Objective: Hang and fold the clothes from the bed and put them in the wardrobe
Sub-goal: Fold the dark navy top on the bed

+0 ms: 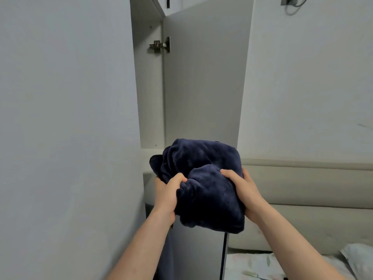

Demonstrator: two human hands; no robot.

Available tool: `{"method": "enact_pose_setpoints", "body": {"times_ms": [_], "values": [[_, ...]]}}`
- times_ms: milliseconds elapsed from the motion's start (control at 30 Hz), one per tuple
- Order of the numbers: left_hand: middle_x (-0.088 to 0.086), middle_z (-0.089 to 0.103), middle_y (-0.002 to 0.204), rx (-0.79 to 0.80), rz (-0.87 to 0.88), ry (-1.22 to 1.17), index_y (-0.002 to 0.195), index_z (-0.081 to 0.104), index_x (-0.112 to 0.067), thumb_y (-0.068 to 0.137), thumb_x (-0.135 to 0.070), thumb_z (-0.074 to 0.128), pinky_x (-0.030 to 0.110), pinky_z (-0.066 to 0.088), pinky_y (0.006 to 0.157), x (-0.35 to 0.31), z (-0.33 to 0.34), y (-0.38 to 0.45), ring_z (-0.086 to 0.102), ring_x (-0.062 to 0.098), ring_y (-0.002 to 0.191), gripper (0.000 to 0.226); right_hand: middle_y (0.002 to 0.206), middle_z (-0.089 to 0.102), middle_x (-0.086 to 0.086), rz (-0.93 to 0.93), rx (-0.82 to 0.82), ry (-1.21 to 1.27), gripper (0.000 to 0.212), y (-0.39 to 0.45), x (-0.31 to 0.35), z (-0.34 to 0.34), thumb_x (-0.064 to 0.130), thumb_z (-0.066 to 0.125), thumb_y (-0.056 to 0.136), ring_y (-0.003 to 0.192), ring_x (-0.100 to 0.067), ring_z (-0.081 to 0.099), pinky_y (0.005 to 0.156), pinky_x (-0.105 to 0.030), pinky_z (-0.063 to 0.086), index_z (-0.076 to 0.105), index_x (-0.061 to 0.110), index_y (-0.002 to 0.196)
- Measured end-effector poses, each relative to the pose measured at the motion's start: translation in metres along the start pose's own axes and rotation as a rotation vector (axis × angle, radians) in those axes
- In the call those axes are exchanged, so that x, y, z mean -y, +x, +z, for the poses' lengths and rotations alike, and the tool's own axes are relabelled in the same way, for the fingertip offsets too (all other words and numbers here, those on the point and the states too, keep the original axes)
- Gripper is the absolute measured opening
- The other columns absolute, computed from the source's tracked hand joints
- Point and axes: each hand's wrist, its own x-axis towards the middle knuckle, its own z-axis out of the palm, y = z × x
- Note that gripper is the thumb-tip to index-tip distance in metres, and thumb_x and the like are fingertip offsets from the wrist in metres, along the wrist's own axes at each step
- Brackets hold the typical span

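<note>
Bundle held at the wardrobe opening

My left hand (168, 196) and right hand (241, 191) gripped the folded navy fleece (203, 178) from either side; the wardrobe shelf (150, 153) lay straight ahead, just beyond it.

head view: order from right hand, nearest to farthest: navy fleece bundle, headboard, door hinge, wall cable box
1. navy fleece bundle: gripped by the right hand.
2. headboard: just right of and behind the hand.
3. door hinge: well above, up left, inside the wardrobe.
4. wall cable box: top edge, upper right.
</note>
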Motion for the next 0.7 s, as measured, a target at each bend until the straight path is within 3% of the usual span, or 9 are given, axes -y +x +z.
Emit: {"method": "enact_pose_setpoints", "body": {"times_ms": [100,200,367,533,700], "values": [[0.0,0.055,0.077,-0.053,0.025,-0.041,0.107,0.051,-0.013,0.075,-0.009,0.068,0.028,0.047,0.049,-0.009,0.002,0.023,0.056,0.018,0.064,0.037,0.115,0.072,0.005,-0.025,0.028,-0.025,0.046,0.034,0.012,0.014,0.036,0.078,0.083,0.101,-0.019,0.072,0.086,-0.039,0.058,0.059,0.035,0.124],[0.004,0.063,0.095,-0.116,0.073,-0.087,0.129,0.05,-0.011,0.077,-0.008,0.069,0.035,0.051,0.063,-0.018,0.006,0.048,0.064,0.024,0.082,0.055,0.116,0.071,0.004,-0.046,0.057,-0.034,0.045,0.072,0.019,0.029,0.036,0.076,0.084,0.103,-0.021,0.071,0.089,-0.042,0.058,0.057,0.035,0.125],[0.008,0.064,0.118,-0.259,0.17,-0.124,0.136,0.039,-0.02,0.081,-0.009,0.069,0.044,0.057,0.079,-0.027,0.009,0.098,0.066,0.03,0.101,0.063,0.116,0.072,0.006,-0.109,0.115,0.002,0.043,0.144,0.022,0.063,0.033,0.075,0.084,0.101,-0.017,0.072,0.082,-0.036,0.056,0.059,0.035,0.125],[0.003,0.064,0.12,-0.413,0.286,-0.172,0.14,0.038,-0.027,0.083,-0.009,0.068,0.048,0.058,0.087,-0.03,0.006,0.163,0.065,0.028,0.105,0.067,0.116,0.071,0.015,-0.22,0.227,0.004,0.046,0.234,0.016,0.105,0.034,0.074,0.085,0.104,-0.008,0.07,0.094,-0.037,0.057,0.058,0.04,0.128],[0.003,0.069,0.116,-0.64,0.38,-0.283,0.138,0.044,-0.031,0.083,-0.005,0.067,0.057,0.057,0.089,-0.036,-0.003,0.222,0.07,0.029,0.103,0.065,0.116,0.068,0.023,-0.298,0.378,-0.02,0.045,0.307,0.015,0.159,0.03,0.071,0.089,0.102,0.006,0.066,0.091,-0.025,0.052,0.057,0.042,0.13]]}}
